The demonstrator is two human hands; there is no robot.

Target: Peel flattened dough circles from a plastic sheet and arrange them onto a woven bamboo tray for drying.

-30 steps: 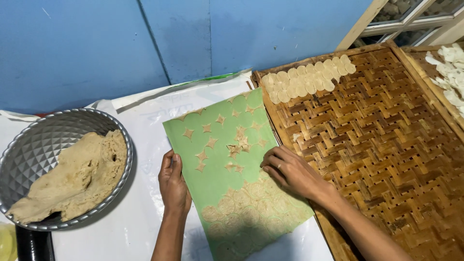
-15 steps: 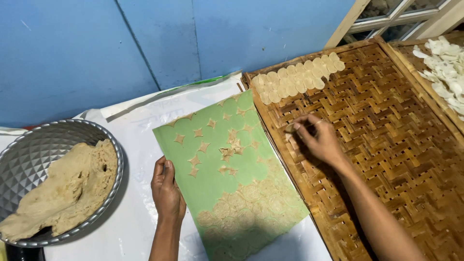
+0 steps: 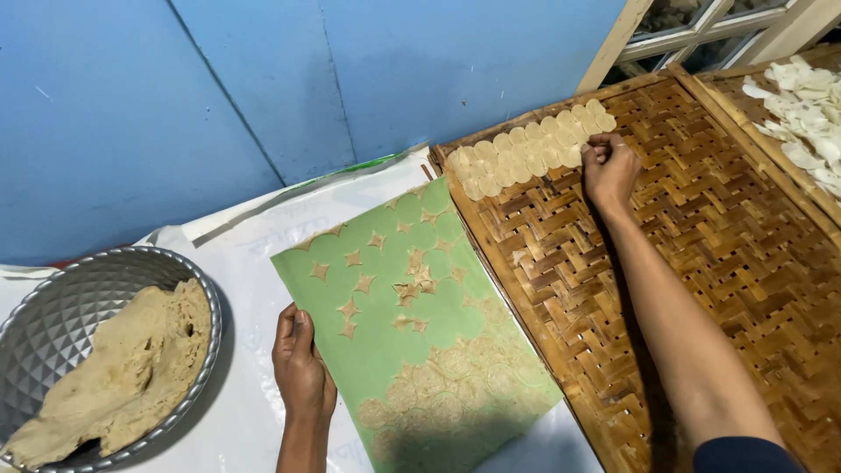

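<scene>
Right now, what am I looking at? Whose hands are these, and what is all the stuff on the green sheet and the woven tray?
This picture comes from a camera worn on a person's head, looking down at their own two bare hands. The left hand presses on the edge of a green sheet that carries thin rolled dough with round shapes cut in it, plus little star-like scraps. The right hand reaches to a row of round dough discs laid on a woven bamboo tray, fingers pinched together at the end of the row. At the left sits a metal bowl with a lump of dough. A second tray holds pale pieces.
</scene>
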